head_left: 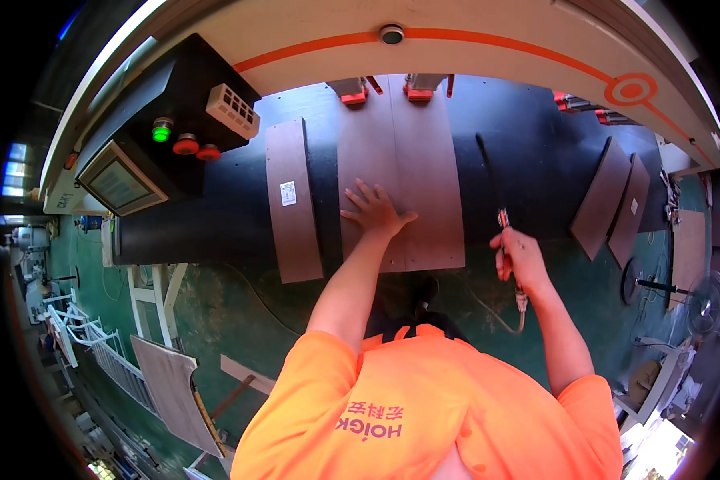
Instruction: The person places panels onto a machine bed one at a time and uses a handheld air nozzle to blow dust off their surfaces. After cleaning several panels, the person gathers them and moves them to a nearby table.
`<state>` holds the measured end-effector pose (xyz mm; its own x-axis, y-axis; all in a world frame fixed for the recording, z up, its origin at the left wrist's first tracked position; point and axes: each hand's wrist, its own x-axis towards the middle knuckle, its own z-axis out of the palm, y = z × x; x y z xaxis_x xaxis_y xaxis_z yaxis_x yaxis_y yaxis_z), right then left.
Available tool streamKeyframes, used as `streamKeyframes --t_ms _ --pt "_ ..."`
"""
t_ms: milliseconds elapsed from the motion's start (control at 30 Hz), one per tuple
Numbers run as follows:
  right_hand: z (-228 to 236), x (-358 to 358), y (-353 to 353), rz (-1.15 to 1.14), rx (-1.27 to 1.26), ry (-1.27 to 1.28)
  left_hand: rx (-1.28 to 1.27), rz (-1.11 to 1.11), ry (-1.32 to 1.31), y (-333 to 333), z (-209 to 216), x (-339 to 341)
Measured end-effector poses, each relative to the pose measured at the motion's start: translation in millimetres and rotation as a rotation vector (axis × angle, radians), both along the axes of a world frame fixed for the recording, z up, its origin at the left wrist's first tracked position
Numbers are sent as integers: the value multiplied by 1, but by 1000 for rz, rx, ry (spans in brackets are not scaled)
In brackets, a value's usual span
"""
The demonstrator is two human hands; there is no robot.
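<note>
My left hand (pixel 376 211) lies with fingers spread on a wide brown board (pixel 366 144), next to a lengthwise seam. A second brown board (pixel 430 176) sits flush along that seam. In my right hand (pixel 522 258) is an air blow gun (pixel 502 216), its long dark nozzle pointing away from me over the black table. A hose (pixel 514 330) hangs from its lower end. Left of the wide boards lies a narrower brown board (pixel 290 232) with a white label. Red-tipped clamps (pixel 352 96) of the machine stand at the boards' far end.
The black table (pixel 192 236) sits under a white machine beam (pixel 488 24) with an orange stripe. At left are a control box (pixel 186 88) and a screen (pixel 123 178). Two more brown boards (pixel 602 196) lie at right. A panel (pixel 176 388) leans at lower left.
</note>
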<state>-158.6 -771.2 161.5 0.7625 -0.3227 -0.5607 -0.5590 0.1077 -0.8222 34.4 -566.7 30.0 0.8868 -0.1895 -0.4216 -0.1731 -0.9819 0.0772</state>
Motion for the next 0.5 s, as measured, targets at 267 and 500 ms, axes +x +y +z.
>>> streamKeyframes --t_ms 267,500 --pt "-31 -133 26 295 -32 467 0 -43 -35 3 -14 -4" --pt "-52 -187 25 143 108 389 -117 -55 -285 120 -58 -10"
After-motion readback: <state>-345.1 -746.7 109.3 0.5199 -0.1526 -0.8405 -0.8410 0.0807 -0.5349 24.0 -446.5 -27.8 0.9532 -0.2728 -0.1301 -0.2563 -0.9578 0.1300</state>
